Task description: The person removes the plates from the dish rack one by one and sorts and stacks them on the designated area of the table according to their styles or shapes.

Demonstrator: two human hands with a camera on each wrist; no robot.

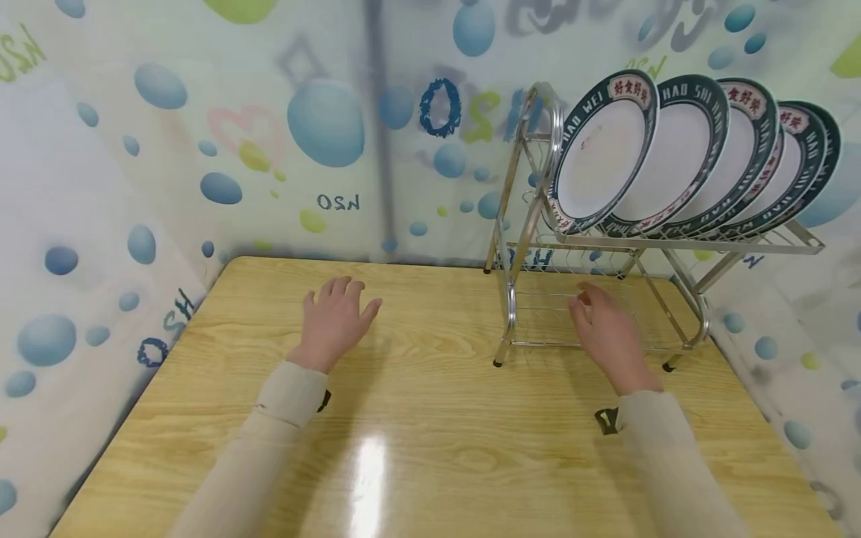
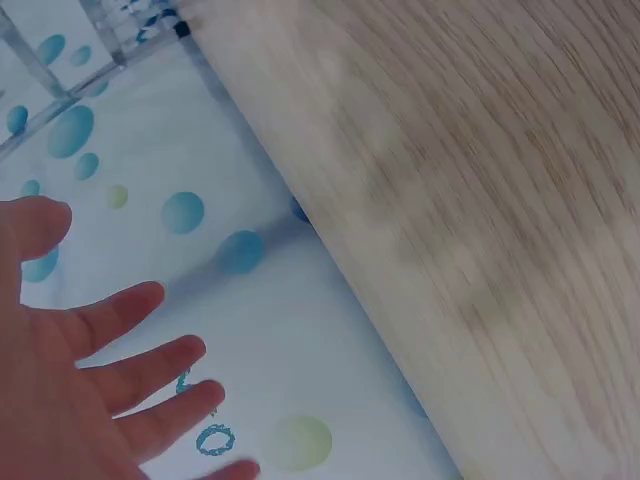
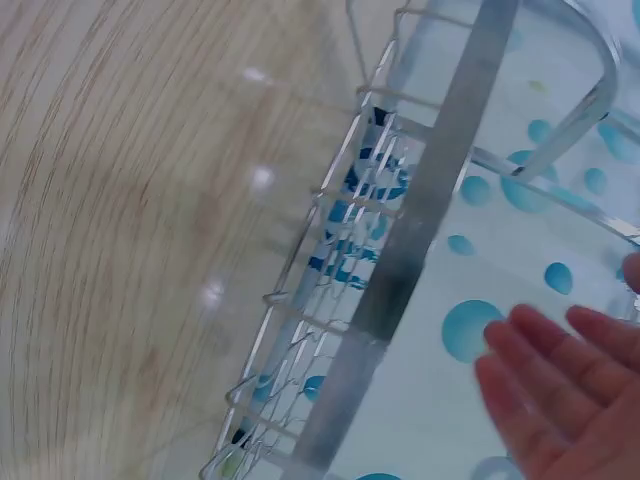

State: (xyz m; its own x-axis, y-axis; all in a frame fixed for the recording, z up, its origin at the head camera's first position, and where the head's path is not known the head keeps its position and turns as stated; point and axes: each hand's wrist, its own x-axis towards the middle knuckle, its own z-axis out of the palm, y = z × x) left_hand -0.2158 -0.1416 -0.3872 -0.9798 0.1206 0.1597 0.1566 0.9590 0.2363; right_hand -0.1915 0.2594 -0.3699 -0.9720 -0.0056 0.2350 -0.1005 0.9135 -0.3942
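My left hand (image 1: 331, 323) hovers over the left half of the wooden table (image 1: 430, 433), fingers spread and holding nothing. In the left wrist view its fingers (image 2: 150, 375) stand apart. My right hand (image 1: 610, 338) is in front of the lower tier of a metal dish rack (image 1: 531, 217), its fingers loosely bent with nothing in them. The right wrist view shows the right hand (image 3: 580, 400) beside the rack's flat metal bar (image 3: 410, 240). Several white plates with dark green patterned rims, such as the front plate (image 1: 602, 161), lean in a row on the upper tier.
The rack stands at the table's back right, on dark-tipped feet. A patterned curtain (image 1: 262, 187) with blue dots and lettering hangs behind the table and along both sides. A bright light reflection lies on the table's front middle.
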